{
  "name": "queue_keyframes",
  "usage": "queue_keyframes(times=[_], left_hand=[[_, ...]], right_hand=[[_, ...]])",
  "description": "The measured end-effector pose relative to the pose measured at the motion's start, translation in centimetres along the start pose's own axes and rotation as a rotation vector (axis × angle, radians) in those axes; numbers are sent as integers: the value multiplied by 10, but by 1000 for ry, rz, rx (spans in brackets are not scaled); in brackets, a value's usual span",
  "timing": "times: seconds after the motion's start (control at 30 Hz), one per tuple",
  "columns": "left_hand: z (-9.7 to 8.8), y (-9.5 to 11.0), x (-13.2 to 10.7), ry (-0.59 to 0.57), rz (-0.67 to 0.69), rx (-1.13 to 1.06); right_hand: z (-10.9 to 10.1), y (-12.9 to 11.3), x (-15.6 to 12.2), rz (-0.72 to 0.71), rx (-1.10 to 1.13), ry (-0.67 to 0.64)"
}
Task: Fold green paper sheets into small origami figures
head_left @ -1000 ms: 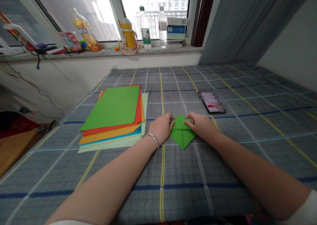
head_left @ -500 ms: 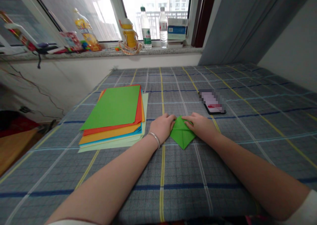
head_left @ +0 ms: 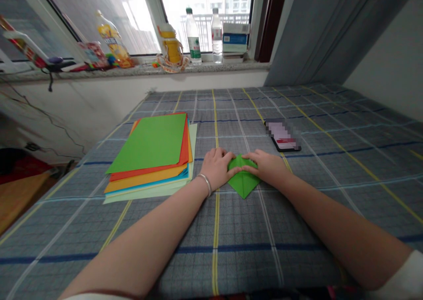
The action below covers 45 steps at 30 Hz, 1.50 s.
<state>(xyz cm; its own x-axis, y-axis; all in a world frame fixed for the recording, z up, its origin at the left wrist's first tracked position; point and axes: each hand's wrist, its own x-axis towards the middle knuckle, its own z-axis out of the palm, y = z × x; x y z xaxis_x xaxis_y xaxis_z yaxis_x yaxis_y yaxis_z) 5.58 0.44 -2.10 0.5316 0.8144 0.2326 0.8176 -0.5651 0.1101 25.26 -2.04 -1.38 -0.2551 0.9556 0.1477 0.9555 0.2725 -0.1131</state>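
The folded green paper [head_left: 243, 182] lies on the plaid bedcover [head_left: 297, 234] right in front of me. Its lower point shows, but its upper part is partly hidden under my hands. My left hand [head_left: 216, 168] and right hand [head_left: 266, 168] sit on either side of it, with my fingers [head_left: 247, 168] closed together and reaching in over its top edges. I can't tell whether they are pinching the paper or only pressing on it. Just left of the folded green paper, past my left wrist, lies a stack of coloured paper [head_left: 148, 159], green on top, with orange, yellow and blue edges below. Beyond the paper and to the right lies a phone [head_left: 283, 135], its screen blurred beyond reading.
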Motion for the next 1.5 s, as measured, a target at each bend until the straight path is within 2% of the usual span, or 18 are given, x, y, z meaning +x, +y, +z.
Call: queue_keyframes(times=[0.37,0.63,0.77,0.87,0.93,0.97,1.03,1.13,1.23,1.33,1.5], left_hand=[[-1,-14,-1,-79,32,-18],[-7,-45,-3,-270,144,-3],[-10,-54,-1,-325,148,-30],[-13,-48,-1,-271,99,-66],[-14,-35,-2,-153,38,-90],[-14,-27,-3,-85,56,-99],[-11,-9,-4,-24,176,-96],[-3,10,-6,-143,298,-62],[4,15,-7,-223,311,-3],[4,12,-7,-241,319,21],[0,11,-8,-234,325,28]], right_hand=[[1,6,2,20,117,-44],[2,11,2,13,180,-80],[3,13,4,6,201,-89],[3,13,5,6,207,-86],[3,13,5,4,203,-83],[3,12,5,0,200,-81],[2,12,4,-11,185,-69],[2,12,4,-15,169,-48],[2,12,4,23,196,-54],[2,15,5,65,183,-58],[1,27,4,67,45,5]])
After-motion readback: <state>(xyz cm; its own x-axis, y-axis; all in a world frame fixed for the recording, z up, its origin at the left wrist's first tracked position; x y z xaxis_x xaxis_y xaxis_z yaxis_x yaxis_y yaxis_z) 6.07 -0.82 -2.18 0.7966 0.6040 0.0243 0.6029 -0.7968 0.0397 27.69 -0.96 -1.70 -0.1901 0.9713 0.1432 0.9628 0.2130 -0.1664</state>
